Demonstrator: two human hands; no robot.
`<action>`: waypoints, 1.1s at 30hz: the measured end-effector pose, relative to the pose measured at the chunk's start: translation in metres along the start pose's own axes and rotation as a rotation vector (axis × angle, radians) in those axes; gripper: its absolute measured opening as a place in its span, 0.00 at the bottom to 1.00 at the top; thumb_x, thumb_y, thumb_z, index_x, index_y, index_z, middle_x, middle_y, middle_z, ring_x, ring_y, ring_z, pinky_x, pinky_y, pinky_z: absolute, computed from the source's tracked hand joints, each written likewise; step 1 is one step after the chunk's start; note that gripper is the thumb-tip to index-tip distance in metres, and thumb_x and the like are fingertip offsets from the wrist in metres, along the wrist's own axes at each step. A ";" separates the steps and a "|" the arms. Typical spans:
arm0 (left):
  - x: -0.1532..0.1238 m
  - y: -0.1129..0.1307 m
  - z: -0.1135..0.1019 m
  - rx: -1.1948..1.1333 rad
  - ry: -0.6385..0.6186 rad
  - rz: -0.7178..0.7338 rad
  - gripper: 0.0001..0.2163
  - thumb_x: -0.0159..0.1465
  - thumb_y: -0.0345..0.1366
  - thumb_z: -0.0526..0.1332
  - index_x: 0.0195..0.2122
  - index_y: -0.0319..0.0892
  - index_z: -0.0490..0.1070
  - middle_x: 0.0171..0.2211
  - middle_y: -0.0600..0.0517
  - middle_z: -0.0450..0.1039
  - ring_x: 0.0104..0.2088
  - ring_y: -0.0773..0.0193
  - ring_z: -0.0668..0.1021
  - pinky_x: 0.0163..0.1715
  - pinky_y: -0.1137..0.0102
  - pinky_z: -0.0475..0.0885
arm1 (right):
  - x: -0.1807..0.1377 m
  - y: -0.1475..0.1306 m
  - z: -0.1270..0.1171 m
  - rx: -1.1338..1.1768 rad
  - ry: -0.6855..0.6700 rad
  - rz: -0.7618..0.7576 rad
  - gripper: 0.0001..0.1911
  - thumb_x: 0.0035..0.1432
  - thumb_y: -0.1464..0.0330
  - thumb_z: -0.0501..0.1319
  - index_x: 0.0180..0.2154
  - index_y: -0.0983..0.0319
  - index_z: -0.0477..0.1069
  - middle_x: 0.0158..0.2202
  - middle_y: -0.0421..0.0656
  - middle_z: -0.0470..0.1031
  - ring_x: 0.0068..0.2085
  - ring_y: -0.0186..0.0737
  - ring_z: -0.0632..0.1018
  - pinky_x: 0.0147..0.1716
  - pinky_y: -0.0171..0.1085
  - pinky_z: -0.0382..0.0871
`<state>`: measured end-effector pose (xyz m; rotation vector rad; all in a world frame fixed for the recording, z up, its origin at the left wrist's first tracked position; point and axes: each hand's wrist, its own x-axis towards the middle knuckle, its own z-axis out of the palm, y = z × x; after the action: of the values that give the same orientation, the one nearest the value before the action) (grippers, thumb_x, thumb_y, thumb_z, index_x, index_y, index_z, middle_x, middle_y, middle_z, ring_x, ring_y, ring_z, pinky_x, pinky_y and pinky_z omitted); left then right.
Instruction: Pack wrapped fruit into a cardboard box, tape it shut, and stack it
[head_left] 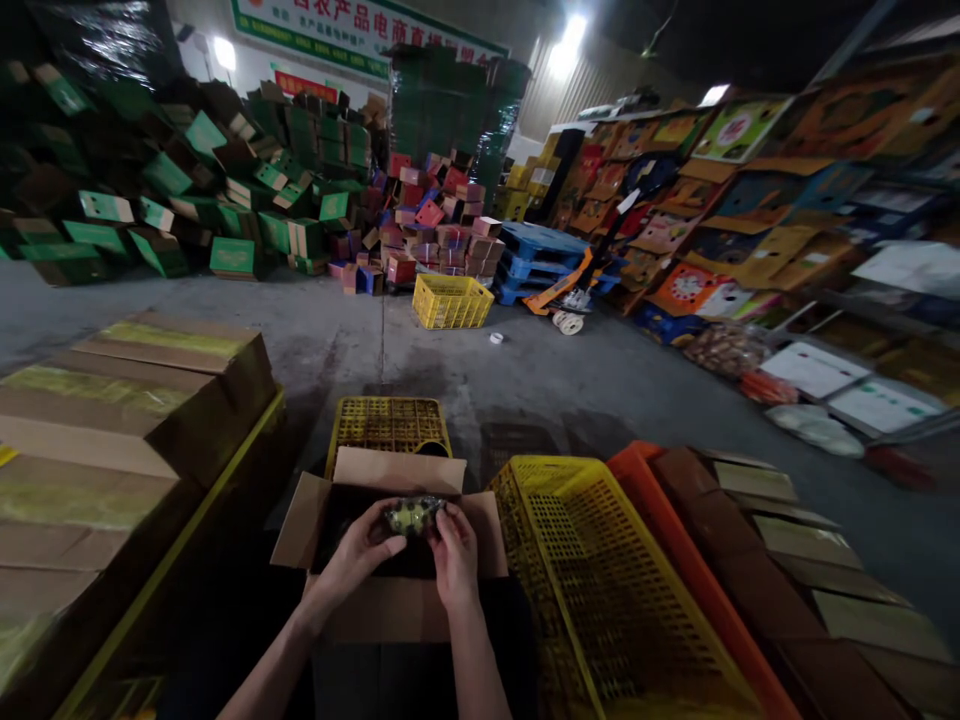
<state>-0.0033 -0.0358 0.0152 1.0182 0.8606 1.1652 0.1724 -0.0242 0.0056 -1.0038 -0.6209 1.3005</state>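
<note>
Between my two hands, over an open cardboard box [390, 610], is a small oblong packet [409, 516] with a shiny clear wrap and a yellow-green, dark-spotted surface. What is inside the wrap I cannot make out. My left hand [365, 545] grips the packet's left end, its thumb toward me. The fingers of my right hand [454, 550] close on its right end. All the box flaps are folded outward. Its inside is dark, and my hands hide part of it.
To the right stand a yellow plastic crate [555, 560] and an orange crate [637, 480] holding taped cartons. Taped cardboard boxes [90, 420] are stacked at left. Ahead are another yellow crate [453, 302], blue pallets [532, 250], a pallet jack [570, 300] and heaped green boxes [236, 257].
</note>
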 end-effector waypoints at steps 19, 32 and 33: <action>0.004 -0.011 -0.003 0.072 0.237 -0.016 0.26 0.59 0.61 0.64 0.37 0.38 0.78 0.30 0.49 0.77 0.33 0.58 0.76 0.32 0.70 0.70 | -0.009 -0.008 0.002 -0.016 -0.116 0.042 0.27 0.53 0.61 0.72 0.54 0.53 0.74 0.50 0.44 0.78 0.49 0.45 0.78 0.39 0.36 0.74; 0.006 -0.017 -0.005 0.057 0.247 -0.034 0.25 0.61 0.59 0.63 0.38 0.38 0.76 0.32 0.49 0.75 0.33 0.60 0.75 0.30 0.72 0.68 | -0.009 -0.005 0.001 0.027 -0.088 0.043 0.28 0.53 0.64 0.73 0.55 0.54 0.74 0.43 0.42 0.79 0.42 0.38 0.78 0.36 0.33 0.73; 0.006 -0.017 -0.005 0.040 0.231 -0.036 0.24 0.62 0.58 0.63 0.39 0.38 0.76 0.33 0.49 0.76 0.33 0.60 0.76 0.30 0.73 0.68 | -0.009 -0.005 0.001 0.031 -0.088 0.040 0.28 0.52 0.65 0.73 0.55 0.54 0.74 0.42 0.42 0.79 0.41 0.38 0.78 0.36 0.33 0.73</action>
<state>-0.0014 -0.0308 -0.0026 0.9077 1.0834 1.2556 0.1721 -0.0320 0.0115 -0.9414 -0.6481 1.3919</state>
